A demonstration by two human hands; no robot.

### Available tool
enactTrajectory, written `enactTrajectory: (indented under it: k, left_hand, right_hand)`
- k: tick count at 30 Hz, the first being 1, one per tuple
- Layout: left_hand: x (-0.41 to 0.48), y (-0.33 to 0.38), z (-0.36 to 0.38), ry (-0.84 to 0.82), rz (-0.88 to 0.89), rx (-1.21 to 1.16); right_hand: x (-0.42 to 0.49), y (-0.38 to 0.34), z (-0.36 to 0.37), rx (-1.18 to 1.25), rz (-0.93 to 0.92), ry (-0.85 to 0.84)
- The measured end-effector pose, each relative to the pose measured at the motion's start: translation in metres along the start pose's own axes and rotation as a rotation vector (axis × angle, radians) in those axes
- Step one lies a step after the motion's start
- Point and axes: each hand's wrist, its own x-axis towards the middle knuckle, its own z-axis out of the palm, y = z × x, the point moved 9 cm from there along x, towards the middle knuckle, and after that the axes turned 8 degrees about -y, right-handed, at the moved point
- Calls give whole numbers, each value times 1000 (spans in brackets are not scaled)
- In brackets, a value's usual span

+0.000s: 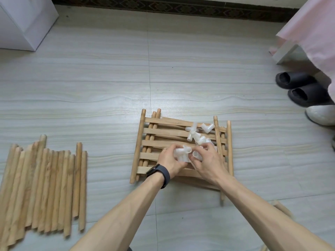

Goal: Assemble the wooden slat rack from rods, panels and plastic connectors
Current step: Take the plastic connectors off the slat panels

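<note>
A stack of wooden slat panels (163,131) lies on the floor in front of me. Several white plastic connectors (195,134) sit loose on top of it. My left hand (170,162), with a dark watch on the wrist, grips a white connector (182,153) over the near part of the stack. My right hand (208,162) curls its fingers round another white connector (196,154) right beside it. The two held pieces touch or nearly touch. A row of loose wooden rods (45,189) lies on the floor at the left.
Black slippers (301,87) and a white shoe (320,115) stand at the right, under a pink cloth (311,28). A white box (25,20) sits at the far left. More rod ends (281,207) show at the lower right. Grey tiled floor (108,78) surrounds everything.
</note>
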Motion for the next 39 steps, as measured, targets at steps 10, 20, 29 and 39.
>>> enactTrajectory:
  k: [10, 20, 29, 39]
  left_hand:
    - [-174, -78, -154, 395, -114, -300]
    - [-420, -290, -214, 784, -706, -244]
    - [-389, -290, -214, 668, -688, -211]
    - [-364, -277, -202, 396, -750, -130]
  right_hand:
    - [-31, -175, 28, 116, -189, -278]
    - [-130, -296, 267, 657, 81, -721]
    - [-146, -315, 325, 709, 116, -935]
    - [-150, -329, 311, 209, -75, -773]
